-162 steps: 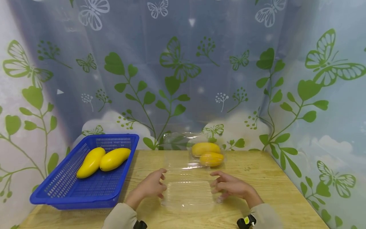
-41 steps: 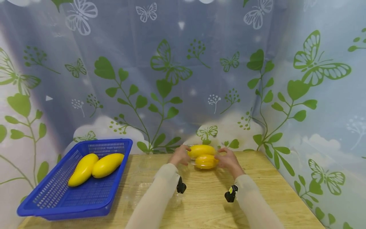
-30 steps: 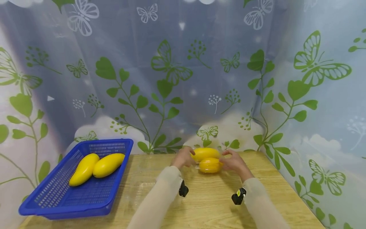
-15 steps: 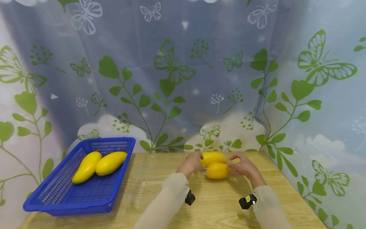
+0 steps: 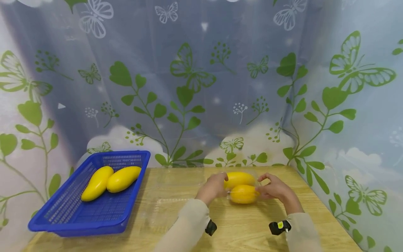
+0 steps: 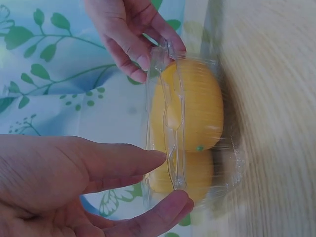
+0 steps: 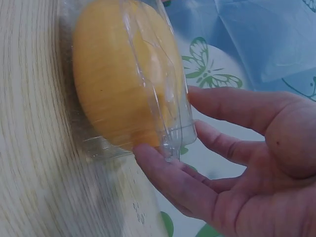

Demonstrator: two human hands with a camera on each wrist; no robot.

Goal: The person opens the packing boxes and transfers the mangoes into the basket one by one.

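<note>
Left hand (image 5: 214, 186) and right hand (image 5: 275, 187) pinching opposite ends of a clear clamshell box (image 5: 241, 187) with two mangoes, low over the counter (image 5: 245, 227).

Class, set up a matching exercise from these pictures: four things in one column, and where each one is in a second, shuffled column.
Things:
1. blue basket
2. clear clamshell box
3. empty clear tray
4. left hand

Places:
A. at the left end of the box of mangoes
B. between the two hands, with two mangoes inside
C. on the left of the table, holding two loose mangoes
D. flat on the table, between the basket and the left sleeve

Pairs: 1-C, 2-B, 3-D, 4-A
</note>
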